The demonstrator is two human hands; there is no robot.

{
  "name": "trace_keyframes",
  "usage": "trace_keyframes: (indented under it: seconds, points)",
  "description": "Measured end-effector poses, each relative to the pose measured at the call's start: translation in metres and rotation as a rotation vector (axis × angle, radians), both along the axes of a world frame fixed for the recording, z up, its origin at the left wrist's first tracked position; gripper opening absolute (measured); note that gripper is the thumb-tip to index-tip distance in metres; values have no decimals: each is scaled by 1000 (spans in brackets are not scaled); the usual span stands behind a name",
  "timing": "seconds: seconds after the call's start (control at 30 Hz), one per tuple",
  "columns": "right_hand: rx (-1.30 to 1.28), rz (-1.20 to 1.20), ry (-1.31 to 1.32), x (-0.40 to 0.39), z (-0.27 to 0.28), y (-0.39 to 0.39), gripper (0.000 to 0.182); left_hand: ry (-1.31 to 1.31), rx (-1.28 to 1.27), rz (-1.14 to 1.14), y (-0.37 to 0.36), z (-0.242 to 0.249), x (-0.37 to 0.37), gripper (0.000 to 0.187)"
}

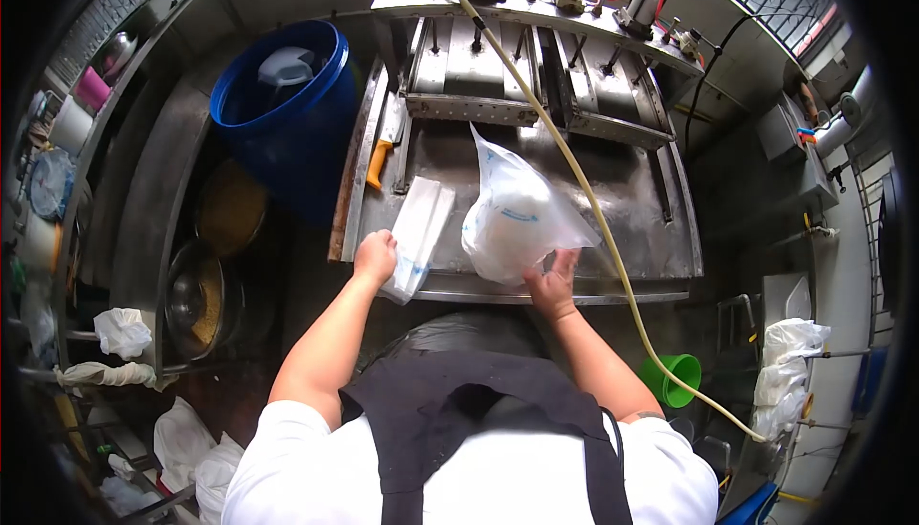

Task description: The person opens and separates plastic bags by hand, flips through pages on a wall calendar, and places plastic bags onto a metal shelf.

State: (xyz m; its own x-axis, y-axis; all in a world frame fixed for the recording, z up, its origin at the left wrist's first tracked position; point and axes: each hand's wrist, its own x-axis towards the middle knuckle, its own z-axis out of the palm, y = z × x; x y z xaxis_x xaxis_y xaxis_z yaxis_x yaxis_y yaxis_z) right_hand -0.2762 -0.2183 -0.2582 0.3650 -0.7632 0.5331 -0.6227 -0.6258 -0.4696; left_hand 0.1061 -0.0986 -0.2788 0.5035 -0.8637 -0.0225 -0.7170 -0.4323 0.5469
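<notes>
Near the front edge of the metal press table [450, 152], my left hand [376, 255] is closed on the lower left edge of a long folded stack of white plastic bags [422, 223]. To its right, a puffed-out translucent plastic bag [517, 214] with small blue print stands with one pointed corner up. My right hand [553, 286] pinches the bag's lower right part, thumb and fingers close together. A knife with an orange handle [380, 163] lies on the left side of the table, beyond my left hand, its blade pointing away.
Press frames with perforated metal plates [474, 109] stand at the back of the table. A beige hose [574, 161] crosses over the table's right half. A large blue barrel [287, 123] is at left, above metal bowls [201, 300]. A green bucket [675, 379] sits low at right.
</notes>
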Motion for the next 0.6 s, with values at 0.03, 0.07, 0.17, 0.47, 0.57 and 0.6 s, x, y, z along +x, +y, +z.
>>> trace_keyframes:
  seconds: [0.03, 0.07, 0.17, 0.47, 0.57, 0.6]
  points:
    - [0, 8, 5, -2, 8, 8, 90, -2, -54, 17, -1, 3, 5, 18]
    - [109, 7, -255, -4, 17, 17, 77, -6, -108, 35, -1, 5, 10, 18]
    - [359, 6, -408, -20, 23, 41, 47, -8, -216, 179, 3, 29, 20, 18]
    - [609, 322, -44, 15, 54, 66, 18, -28, -575, 384, 3, 143, 49, 17]
    - [730, 504, -53, 56, 67, 59, 26, -153, -581, 172, 6, 168, 13, 15]
    - [914, 541, -153, 72, 71, 58, 27, -203, -579, 86, 7, 171, -3, 15]
